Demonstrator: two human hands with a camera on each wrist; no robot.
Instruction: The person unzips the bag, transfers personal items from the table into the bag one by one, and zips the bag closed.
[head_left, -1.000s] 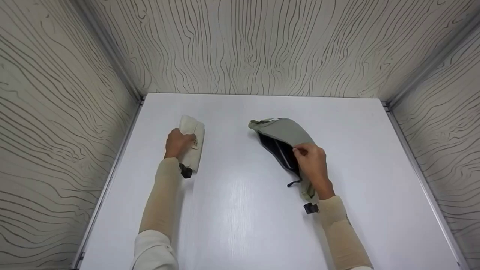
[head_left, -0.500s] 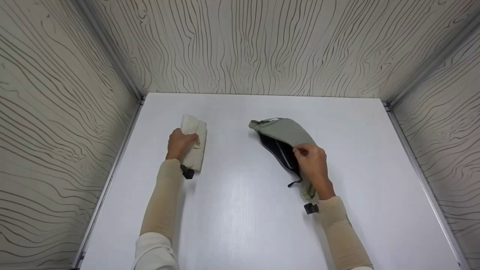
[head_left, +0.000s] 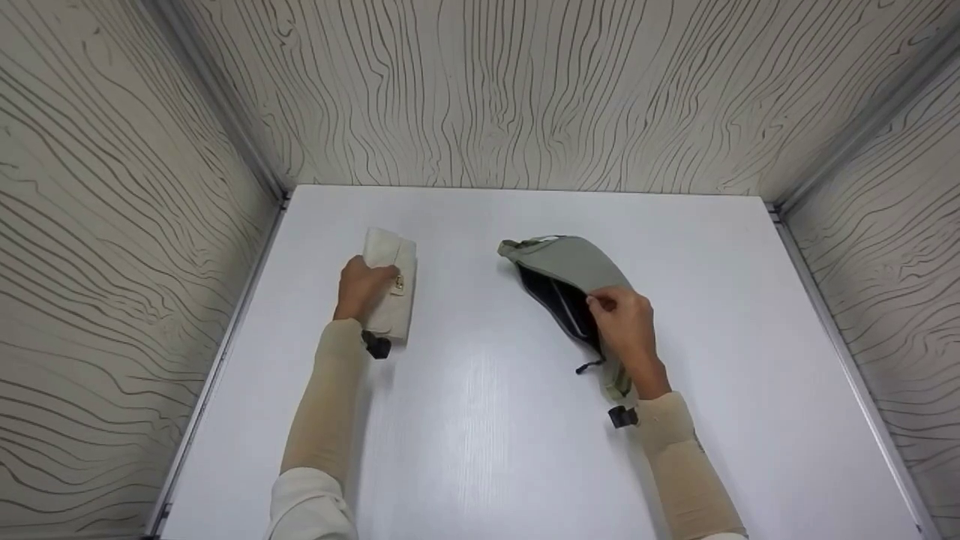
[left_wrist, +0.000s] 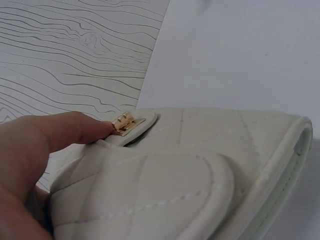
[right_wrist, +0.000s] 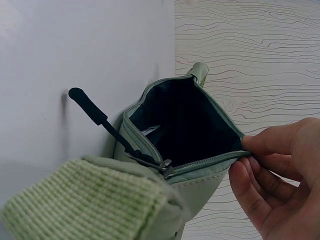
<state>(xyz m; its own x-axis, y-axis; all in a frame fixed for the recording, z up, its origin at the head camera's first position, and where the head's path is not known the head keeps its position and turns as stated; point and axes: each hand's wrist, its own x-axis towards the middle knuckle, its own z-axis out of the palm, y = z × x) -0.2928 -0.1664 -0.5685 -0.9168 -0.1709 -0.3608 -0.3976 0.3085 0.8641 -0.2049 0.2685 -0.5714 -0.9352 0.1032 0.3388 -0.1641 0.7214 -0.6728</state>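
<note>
A cream quilted wallet (head_left: 390, 315) with a gold clasp (left_wrist: 126, 123) is gripped by my left hand (head_left: 361, 288), the thumb lying at the clasp in the left wrist view. On the right, a grey-green zip bag (head_left: 577, 259) gapes open with a dark lining (right_wrist: 185, 120). My right hand (head_left: 628, 322) pinches the bag's zipped edge between thumb and fingers, holding the mouth apart. A black zipper pull (right_wrist: 90, 107) hangs off the near end of the zip. Inside the bag, a small pale piece shows, too dark to identify.
Both things are over a white table (head_left: 472, 435) with metal-framed edges. Wood-grain patterned panels (head_left: 495, 90) stand behind it and at both sides. A green checked strap (right_wrist: 90, 200) sits at the near end of the bag.
My left hand has shifted slightly to the right with the wallet, and the clasp shows more clearly. The right hand and the bag have stayed in place.
</note>
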